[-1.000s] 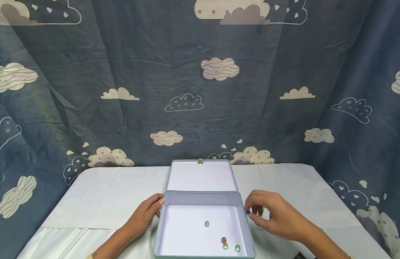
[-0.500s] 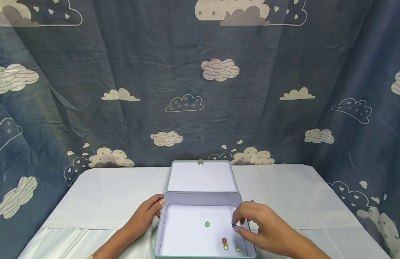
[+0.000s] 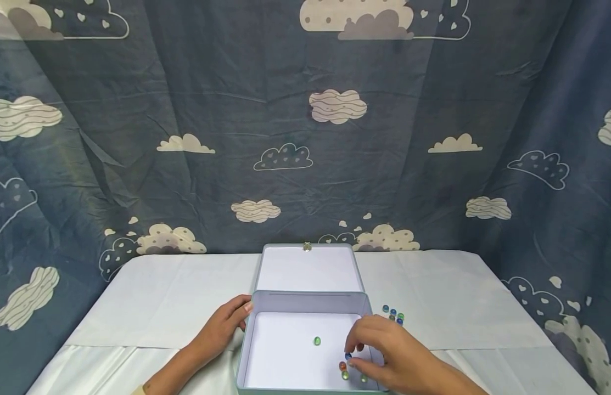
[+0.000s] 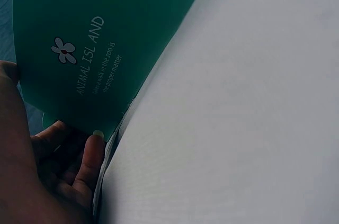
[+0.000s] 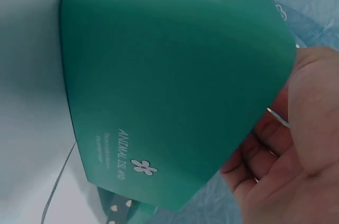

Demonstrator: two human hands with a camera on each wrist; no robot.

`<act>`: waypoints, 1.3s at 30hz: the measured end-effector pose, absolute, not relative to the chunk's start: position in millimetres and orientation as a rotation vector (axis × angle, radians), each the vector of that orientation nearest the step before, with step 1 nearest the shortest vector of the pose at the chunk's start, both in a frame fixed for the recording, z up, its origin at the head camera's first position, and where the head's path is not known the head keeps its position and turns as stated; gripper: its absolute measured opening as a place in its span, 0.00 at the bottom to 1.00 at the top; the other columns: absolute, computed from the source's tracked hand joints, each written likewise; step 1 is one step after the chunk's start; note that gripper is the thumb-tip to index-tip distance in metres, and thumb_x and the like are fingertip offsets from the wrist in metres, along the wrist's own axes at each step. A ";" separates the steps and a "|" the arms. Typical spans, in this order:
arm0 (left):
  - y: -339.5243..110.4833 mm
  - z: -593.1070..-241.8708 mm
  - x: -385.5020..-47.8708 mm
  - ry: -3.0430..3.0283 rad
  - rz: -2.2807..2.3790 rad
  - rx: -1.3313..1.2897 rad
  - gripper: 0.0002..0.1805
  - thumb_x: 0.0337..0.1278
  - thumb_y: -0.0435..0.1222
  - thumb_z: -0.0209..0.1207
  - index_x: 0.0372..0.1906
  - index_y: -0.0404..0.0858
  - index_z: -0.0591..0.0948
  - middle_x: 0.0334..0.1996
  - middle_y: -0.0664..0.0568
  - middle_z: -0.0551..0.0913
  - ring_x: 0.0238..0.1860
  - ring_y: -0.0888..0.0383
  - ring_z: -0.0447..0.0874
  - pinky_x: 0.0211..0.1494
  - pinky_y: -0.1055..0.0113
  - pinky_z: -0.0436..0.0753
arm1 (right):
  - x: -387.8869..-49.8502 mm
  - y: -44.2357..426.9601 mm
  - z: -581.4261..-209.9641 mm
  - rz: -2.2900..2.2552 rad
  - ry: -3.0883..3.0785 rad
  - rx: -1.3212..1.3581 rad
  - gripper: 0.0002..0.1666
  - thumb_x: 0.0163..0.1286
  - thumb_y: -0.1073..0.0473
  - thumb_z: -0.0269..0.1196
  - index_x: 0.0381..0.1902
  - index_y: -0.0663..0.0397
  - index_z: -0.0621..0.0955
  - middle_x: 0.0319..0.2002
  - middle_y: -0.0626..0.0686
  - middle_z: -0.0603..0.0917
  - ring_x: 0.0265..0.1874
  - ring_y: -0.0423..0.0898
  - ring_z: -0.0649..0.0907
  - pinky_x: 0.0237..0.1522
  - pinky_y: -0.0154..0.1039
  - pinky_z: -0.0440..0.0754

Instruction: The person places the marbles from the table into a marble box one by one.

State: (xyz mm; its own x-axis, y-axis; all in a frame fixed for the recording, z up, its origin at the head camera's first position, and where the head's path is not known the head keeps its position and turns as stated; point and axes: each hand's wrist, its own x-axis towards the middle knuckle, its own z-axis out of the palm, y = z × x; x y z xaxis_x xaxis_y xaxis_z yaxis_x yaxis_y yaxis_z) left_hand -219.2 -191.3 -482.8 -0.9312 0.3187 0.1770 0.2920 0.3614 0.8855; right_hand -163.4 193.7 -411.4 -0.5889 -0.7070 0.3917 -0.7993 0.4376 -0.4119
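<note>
In the head view a green tin box (image 3: 244,351) with a pale inside stands with its hinged lid (image 3: 309,269) laid back. My left hand (image 3: 220,329) holds the box's back left corner, its thumb at the rim. Over the right part of the box, my right hand (image 3: 391,348) pinches a blue marble (image 3: 348,356) between thumb and finger. Below it on the box floor lie an orange marble (image 3: 342,365) and a green marble (image 3: 345,375). Another green marble (image 3: 317,341) lies near the middle. One more green marble (image 3: 364,378) is partly hidden by the right thumb.
Several blue and green marbles (image 3: 393,312) lie on the white cloth (image 3: 443,296) right of the box. A dark curtain (image 3: 285,109) with clouds hangs behind the table. Both wrist views show the box's printed green outer wall (image 4: 106,33).
My right hand has carried the blue marble from beside the box's right wall leftward over the rim and into the box. The marbles outside have come into view. My left hand stays put.
</note>
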 end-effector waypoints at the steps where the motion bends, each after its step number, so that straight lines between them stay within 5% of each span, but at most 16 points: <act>1: -191.4 -482.4 -218.9 2.566 1.672 0.575 0.22 0.85 0.42 0.48 0.65 0.32 0.79 0.45 0.47 0.86 0.36 0.61 0.81 0.47 0.66 0.77 | -163.2 193.4 -412.0 0.855 -2.535 1.328 0.12 0.69 0.57 0.75 0.42 0.33 0.84 0.39 0.29 0.81 0.39 0.33 0.80 0.42 0.33 0.81; 7: -191.1 -482.4 -218.8 2.567 1.670 0.579 0.22 0.85 0.42 0.47 0.65 0.32 0.79 0.46 0.46 0.86 0.35 0.61 0.81 0.47 0.66 0.78 | -163.8 194.1 -413.4 0.778 -2.553 1.245 0.14 0.67 0.55 0.77 0.42 0.29 0.83 0.40 0.30 0.81 0.41 0.34 0.80 0.45 0.33 0.82; 19: -190.7 -482.8 -220.0 2.587 1.649 0.583 0.22 0.86 0.43 0.47 0.64 0.32 0.80 0.45 0.46 0.86 0.36 0.60 0.82 0.47 0.65 0.78 | -181.6 213.4 -406.6 0.777 -2.444 0.971 0.27 0.58 0.71 0.77 0.40 0.30 0.81 0.41 0.30 0.81 0.40 0.34 0.82 0.45 0.33 0.86; 28: -191.3 -483.2 -218.6 2.562 1.665 0.587 0.22 0.86 0.43 0.47 0.65 0.33 0.80 0.46 0.45 0.87 0.36 0.61 0.82 0.46 0.65 0.78 | -210.9 244.4 -419.7 0.747 -2.407 0.791 0.25 0.59 0.74 0.73 0.38 0.35 0.81 0.35 0.33 0.80 0.33 0.33 0.79 0.34 0.35 0.81; 34: -191.8 -484.1 -219.4 2.569 1.658 0.590 0.22 0.86 0.43 0.46 0.65 0.33 0.79 0.46 0.45 0.87 0.36 0.61 0.82 0.45 0.65 0.79 | -225.2 262.0 -431.4 0.729 -2.532 0.666 0.16 0.62 0.71 0.71 0.39 0.44 0.84 0.35 0.45 0.84 0.33 0.41 0.81 0.34 0.37 0.80; 39: -192.0 -484.2 -219.3 2.565 1.655 0.591 0.22 0.86 0.43 0.46 0.66 0.33 0.79 0.46 0.46 0.87 0.36 0.60 0.82 0.45 0.65 0.78 | -230.9 272.2 -438.1 0.745 -2.620 0.617 0.10 0.66 0.69 0.70 0.41 0.49 0.86 0.36 0.42 0.84 0.33 0.37 0.80 0.34 0.36 0.79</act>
State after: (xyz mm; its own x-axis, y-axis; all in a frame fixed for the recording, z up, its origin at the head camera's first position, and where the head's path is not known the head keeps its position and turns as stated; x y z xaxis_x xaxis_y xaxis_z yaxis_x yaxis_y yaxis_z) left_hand -219.3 -192.0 -484.2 -0.9272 0.3307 0.1756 0.2964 0.3616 0.8840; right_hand -230.9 272.2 -438.1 -0.8449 -0.3111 0.4352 -0.4935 0.7672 -0.4097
